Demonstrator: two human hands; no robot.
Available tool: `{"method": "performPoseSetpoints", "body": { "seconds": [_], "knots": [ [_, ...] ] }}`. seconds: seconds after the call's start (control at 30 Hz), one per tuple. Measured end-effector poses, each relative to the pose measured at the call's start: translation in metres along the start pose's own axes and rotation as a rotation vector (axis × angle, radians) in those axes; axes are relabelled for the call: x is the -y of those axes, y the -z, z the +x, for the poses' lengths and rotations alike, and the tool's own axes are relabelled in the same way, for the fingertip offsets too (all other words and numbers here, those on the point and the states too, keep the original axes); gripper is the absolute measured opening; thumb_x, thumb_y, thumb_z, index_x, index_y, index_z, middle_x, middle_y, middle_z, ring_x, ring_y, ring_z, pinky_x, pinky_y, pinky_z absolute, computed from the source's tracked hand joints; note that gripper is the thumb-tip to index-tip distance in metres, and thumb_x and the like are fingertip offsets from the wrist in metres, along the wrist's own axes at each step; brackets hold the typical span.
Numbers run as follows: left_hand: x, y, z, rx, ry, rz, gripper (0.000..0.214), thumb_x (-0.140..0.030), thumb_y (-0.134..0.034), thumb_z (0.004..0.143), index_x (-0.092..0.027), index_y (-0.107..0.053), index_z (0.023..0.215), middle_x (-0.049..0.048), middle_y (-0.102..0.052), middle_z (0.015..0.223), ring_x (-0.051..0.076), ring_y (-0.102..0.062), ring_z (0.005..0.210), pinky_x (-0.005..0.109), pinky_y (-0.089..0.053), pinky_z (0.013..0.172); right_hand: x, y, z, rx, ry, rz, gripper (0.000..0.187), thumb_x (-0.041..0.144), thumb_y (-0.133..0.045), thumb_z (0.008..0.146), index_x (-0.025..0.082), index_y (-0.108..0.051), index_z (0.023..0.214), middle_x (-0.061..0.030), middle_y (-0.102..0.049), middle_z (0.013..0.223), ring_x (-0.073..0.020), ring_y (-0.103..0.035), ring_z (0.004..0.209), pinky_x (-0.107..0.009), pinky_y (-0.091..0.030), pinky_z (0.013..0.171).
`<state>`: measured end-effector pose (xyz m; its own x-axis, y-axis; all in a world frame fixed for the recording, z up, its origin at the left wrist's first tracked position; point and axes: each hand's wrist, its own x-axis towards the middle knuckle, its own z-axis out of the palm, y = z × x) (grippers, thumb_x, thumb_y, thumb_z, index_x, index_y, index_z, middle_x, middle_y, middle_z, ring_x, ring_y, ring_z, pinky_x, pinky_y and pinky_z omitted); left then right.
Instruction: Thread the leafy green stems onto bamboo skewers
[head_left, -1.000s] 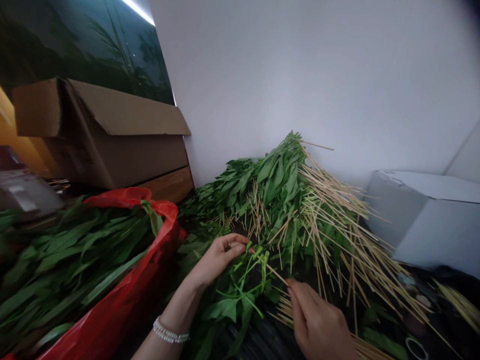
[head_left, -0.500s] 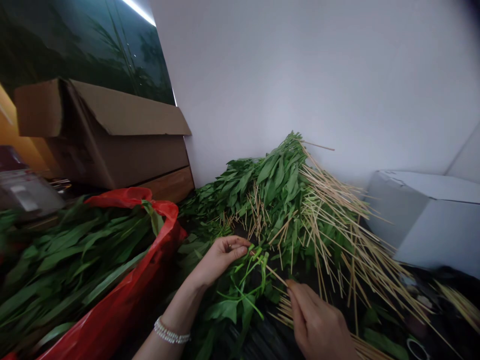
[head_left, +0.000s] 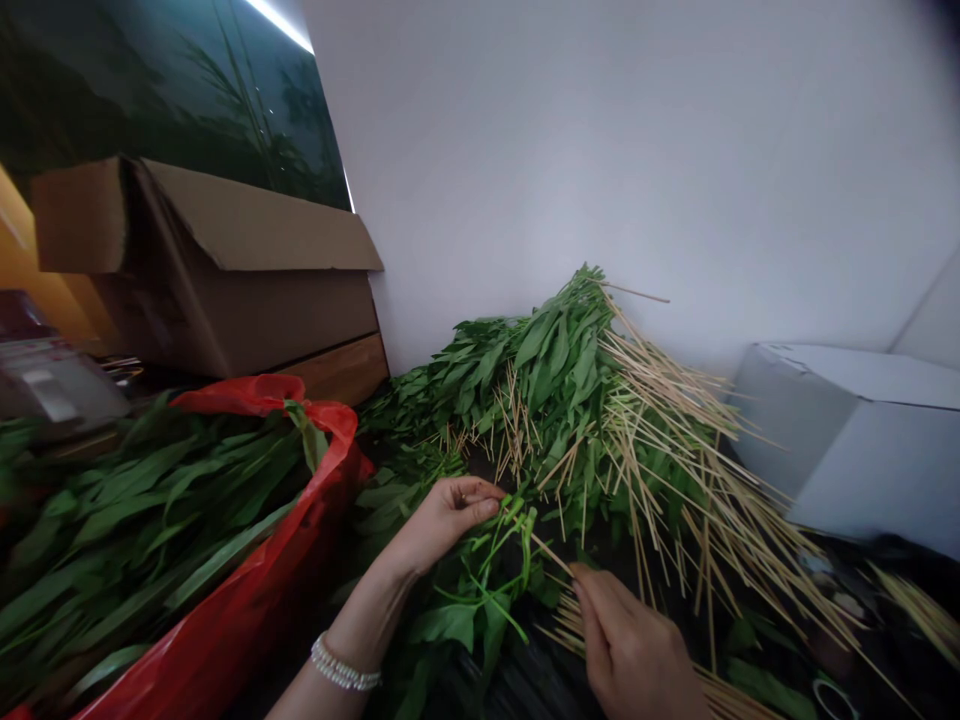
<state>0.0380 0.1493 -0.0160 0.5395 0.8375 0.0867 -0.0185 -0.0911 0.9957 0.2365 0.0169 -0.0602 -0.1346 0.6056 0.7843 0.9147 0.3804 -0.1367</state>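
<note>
Our left hand [head_left: 450, 515] pinches the far end of the bamboo skewer [head_left: 553, 556], at the looped green stems [head_left: 529, 522]; our right hand [head_left: 634, 640] pinches its near end, apparently to steady it between them.

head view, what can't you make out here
All in the head view:
Stick: near end hidden by the right hand; far tip lost among greens at the left hand.
Red bag: cut off by the bottom edge.
Cardboard box: inside hidden by walls and flaps.
Container: blurred.
</note>
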Motion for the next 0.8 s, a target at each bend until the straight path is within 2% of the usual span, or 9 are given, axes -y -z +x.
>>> {"method": "performPoseSetpoints", "body": {
  "seconds": [0.13,0.3,0.47,0.8],
  "knots": [
    [0.002,0.002,0.000,-0.001,0.013,0.003,0.029,-0.037,-0.079,0.069,-0.014,-0.074,0.086,0.0014,-0.069,0.073,0.009,-0.056,0.064,0.020,-0.040,0.064,0.001,0.000,0.000,-0.001,0.011,-0.013,0.035,0.022,-0.027,0.100,0.014,-0.061,0.097,-0.0036,-0.065,0.067,-0.0131,-0.066,0.054,-0.020,-0.053,0.056],
    [0.000,0.003,0.000,-0.012,0.097,-0.021,0.031,-0.037,-0.082,0.063,-0.013,-0.075,0.080,0.0033,-0.070,0.071,0.010,-0.057,0.062,0.022,-0.042,0.065,0.003,-0.001,-0.001,0.015,0.019,-0.014,0.037,0.024,-0.025,0.100,0.014,-0.060,0.098,-0.0032,-0.064,0.065,-0.0135,-0.066,0.055,-0.019,-0.052,0.052],
    [-0.001,0.000,0.000,0.002,0.095,-0.029,0.031,-0.038,-0.083,0.062,-0.013,-0.075,0.079,0.0028,-0.070,0.070,0.010,-0.056,0.062,0.021,-0.041,0.063,0.003,-0.004,-0.003,0.025,0.006,-0.011,0.035,0.022,-0.026,0.099,0.013,-0.060,0.099,-0.0038,-0.065,0.066,-0.0152,-0.066,0.053,-0.022,-0.053,0.049],
    [0.000,-0.005,0.001,0.017,0.115,-0.033,0.034,-0.041,-0.082,0.062,-0.013,-0.074,0.079,0.0006,-0.067,0.066,0.009,-0.053,0.058,0.020,-0.038,0.059,0.002,-0.013,-0.010,0.056,-0.045,0.058,0.029,0.016,-0.029,0.096,0.014,-0.058,0.099,-0.0053,-0.066,0.070,-0.0165,-0.068,0.059,-0.024,-0.056,0.057]
  ]
}}
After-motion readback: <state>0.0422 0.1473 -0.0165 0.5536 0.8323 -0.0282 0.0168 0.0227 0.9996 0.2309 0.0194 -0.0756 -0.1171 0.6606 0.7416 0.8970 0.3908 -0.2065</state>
